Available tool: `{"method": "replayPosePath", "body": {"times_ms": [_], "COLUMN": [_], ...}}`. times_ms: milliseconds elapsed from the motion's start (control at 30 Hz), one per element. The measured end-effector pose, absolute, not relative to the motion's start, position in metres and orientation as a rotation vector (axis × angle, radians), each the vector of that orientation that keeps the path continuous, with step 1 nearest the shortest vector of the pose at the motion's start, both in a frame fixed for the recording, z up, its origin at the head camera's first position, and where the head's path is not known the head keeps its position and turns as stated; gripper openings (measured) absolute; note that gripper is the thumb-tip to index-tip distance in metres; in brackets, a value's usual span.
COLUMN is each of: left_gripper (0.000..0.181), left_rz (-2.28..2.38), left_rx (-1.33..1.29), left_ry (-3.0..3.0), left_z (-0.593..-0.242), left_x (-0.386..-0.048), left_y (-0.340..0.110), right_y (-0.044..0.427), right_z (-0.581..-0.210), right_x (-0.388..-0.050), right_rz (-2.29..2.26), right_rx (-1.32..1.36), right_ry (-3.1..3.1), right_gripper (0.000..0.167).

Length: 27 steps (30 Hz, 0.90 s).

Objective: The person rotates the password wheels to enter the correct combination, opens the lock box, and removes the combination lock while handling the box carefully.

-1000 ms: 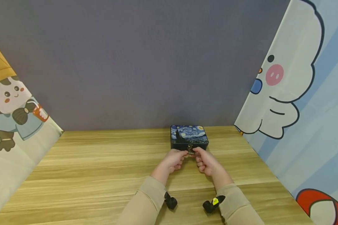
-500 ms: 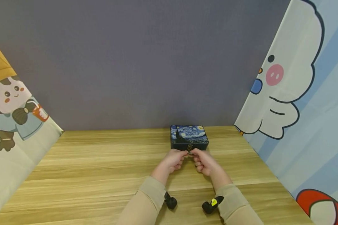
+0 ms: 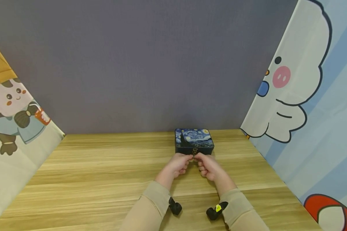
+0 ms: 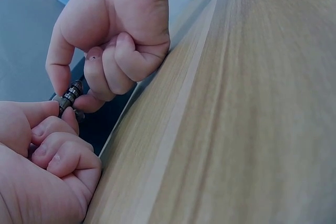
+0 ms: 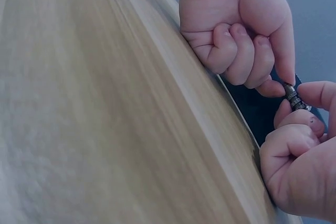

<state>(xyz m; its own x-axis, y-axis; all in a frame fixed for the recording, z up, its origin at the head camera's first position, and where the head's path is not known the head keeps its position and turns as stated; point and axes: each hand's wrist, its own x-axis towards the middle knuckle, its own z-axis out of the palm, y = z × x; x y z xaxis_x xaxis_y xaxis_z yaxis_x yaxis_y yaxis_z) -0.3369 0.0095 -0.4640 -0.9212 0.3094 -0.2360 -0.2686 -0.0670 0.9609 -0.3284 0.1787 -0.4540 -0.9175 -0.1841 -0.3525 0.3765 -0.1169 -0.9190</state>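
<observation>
A tin box point(image 3: 194, 138) with a swirling blue night-sky picture on its lid stands closed at the back of the table. A small brass-coloured latch point(image 3: 195, 150) is on its front. Just before the latch is a small combination padlock with ringed dials point(image 4: 71, 94), seen up close in both wrist views. My left hand point(image 3: 177, 164) pinches one end of the padlock between thumb and index finger. From the other side, my right hand point(image 3: 209, 165) pinches its opposite end. The other fingers of both hands are curled in. In the head view, fingertips mostly hide the padlock.
The wooden table point(image 3: 104, 170) runs back to a grey wall panel point(image 3: 133, 70). Cartoon-printed side walls stand at left and right. A black wrist camera point(image 3: 175, 208) sits at the left sleeve, another point(image 3: 215, 212) at the right.
My right hand has shifted slightly left, closing the gap to the left hand and covering the padlock dials that showed earlier. The left hand and the box have stayed put.
</observation>
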Motion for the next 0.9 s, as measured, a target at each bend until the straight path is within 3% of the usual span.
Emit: {"method": "replayPosePath", "body": {"times_ms": [900], "left_gripper": [0.034], "left_rz": [2.062], "left_rx": [0.042], "left_ry": [1.809], "left_z": [-0.4619], "left_x": [-0.3358], "left_y": [0.0091], "right_y": [0.1773], "right_z": [-0.4537], "right_x": [-0.3288], "right_rz": [-2.087], "right_rx": [0.226], "right_ry": [1.809], "right_gripper": [0.019]}}
